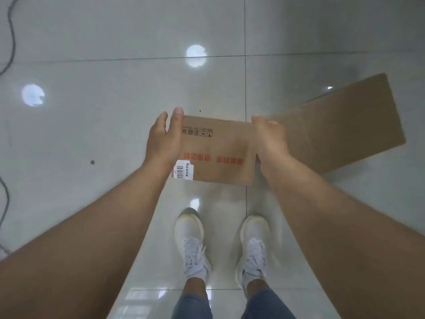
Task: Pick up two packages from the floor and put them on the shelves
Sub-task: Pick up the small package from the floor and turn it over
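Observation:
A brown cardboard package [218, 149] with red print and a white barcode label sits between my two hands, above the floor in front of my feet. My left hand [164, 139] presses its left end, fingers extended along the edge. My right hand [270, 141] grips its right end, fingers wrapped over the top. A second, longer brown cardboard package [342, 127] lies flat on the floor tiles to the right, partly hidden behind my right hand and the held package.
The floor is glossy pale tile [103, 134] with ceiling-light reflections. A black cable [10, 31] runs along the far left edge. My two white sneakers [193, 245] stand below the held package. No shelves are in view.

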`<action>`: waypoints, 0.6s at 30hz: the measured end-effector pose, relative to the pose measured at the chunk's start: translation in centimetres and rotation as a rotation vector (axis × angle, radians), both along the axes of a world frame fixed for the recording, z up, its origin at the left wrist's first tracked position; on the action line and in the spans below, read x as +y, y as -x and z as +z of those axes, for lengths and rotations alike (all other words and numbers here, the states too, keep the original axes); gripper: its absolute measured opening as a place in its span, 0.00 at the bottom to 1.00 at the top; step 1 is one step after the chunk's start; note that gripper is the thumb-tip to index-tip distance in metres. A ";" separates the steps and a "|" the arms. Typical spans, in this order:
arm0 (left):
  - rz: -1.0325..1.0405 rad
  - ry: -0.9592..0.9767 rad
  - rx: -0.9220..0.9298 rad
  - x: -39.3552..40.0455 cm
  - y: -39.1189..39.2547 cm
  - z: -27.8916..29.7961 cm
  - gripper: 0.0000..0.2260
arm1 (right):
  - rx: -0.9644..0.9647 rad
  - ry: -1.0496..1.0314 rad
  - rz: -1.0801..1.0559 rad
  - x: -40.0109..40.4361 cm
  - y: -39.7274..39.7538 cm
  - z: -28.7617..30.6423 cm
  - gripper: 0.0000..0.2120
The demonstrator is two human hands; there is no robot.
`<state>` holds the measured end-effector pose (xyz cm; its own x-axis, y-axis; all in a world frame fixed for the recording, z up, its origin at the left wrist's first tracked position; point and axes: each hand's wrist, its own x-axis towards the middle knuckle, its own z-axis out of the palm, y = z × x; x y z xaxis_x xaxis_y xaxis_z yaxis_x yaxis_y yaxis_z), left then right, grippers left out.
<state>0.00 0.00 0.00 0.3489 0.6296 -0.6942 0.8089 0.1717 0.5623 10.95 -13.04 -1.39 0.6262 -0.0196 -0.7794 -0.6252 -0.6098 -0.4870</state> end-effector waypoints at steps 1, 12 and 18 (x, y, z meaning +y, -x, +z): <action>-0.002 -0.010 0.006 0.5 -0.3 -0.9 0.30 | 0.008 0.038 -0.004 0.1 -0.1 -0.7 0.25; 0.166 0.185 0.243 3.4 0.4 -4.4 0.40 | 0.069 0.155 0.152 0.3 -0.4 -4.1 0.27; 0.256 0.316 0.061 2.7 4.9 -3.0 0.12 | 0.100 -0.052 0.074 -0.9 0.4 -2.1 0.14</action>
<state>-4.88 2.71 -2.97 0.1612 0.4429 -0.8819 0.7480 0.5282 0.4019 10.59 -13.89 -3.50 0.5433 0.0659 -0.8370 -0.6269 -0.6312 -0.4567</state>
